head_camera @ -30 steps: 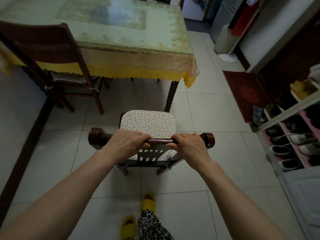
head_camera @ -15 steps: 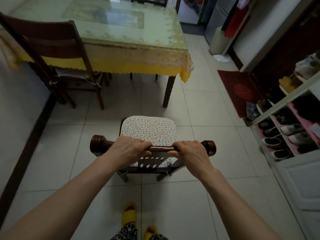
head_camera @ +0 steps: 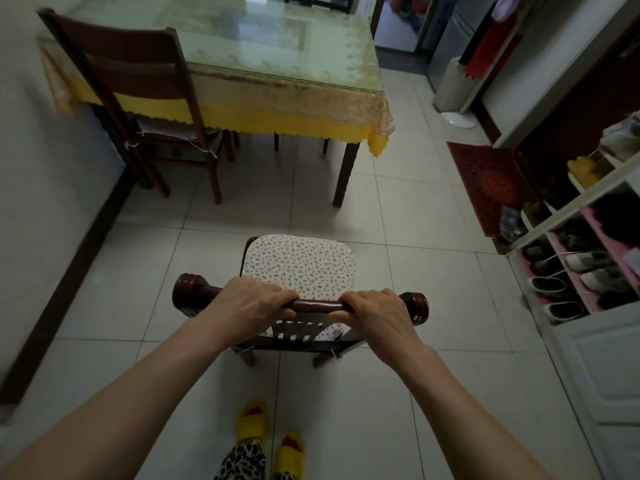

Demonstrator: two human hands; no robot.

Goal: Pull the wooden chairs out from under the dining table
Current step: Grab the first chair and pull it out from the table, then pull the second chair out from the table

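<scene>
A dark wooden chair (head_camera: pixel 194 289) with a patterned seat cushion (head_camera: pixel 299 265) stands on the tiled floor, well out from the dining table (head_camera: pixel 284 74). My left hand (head_camera: pixel 249 303) and my right hand (head_camera: pixel 377 313) both grip its rounded top rail. A second wooden chair (head_camera: pixel 138 74) stands at the table's near left side, its seat partly under the yellow-edged tablecloth. The top of a third chair (head_camera: pixel 318 0) shows at the table's far end.
A wall with a dark skirting board (head_camera: pixel 65 289) runs along the left. A white shoe rack (head_camera: pixel 581 258) full of shoes lines the right, with a red mat (head_camera: pixel 488 181) beyond it. My feet in yellow slippers (head_camera: pixel 252 424) stand just behind the chair.
The chair in my hands has come farther back from the table, and the gap of floor between them has widened. My feet have stepped backward. Both hands kept their grip.
</scene>
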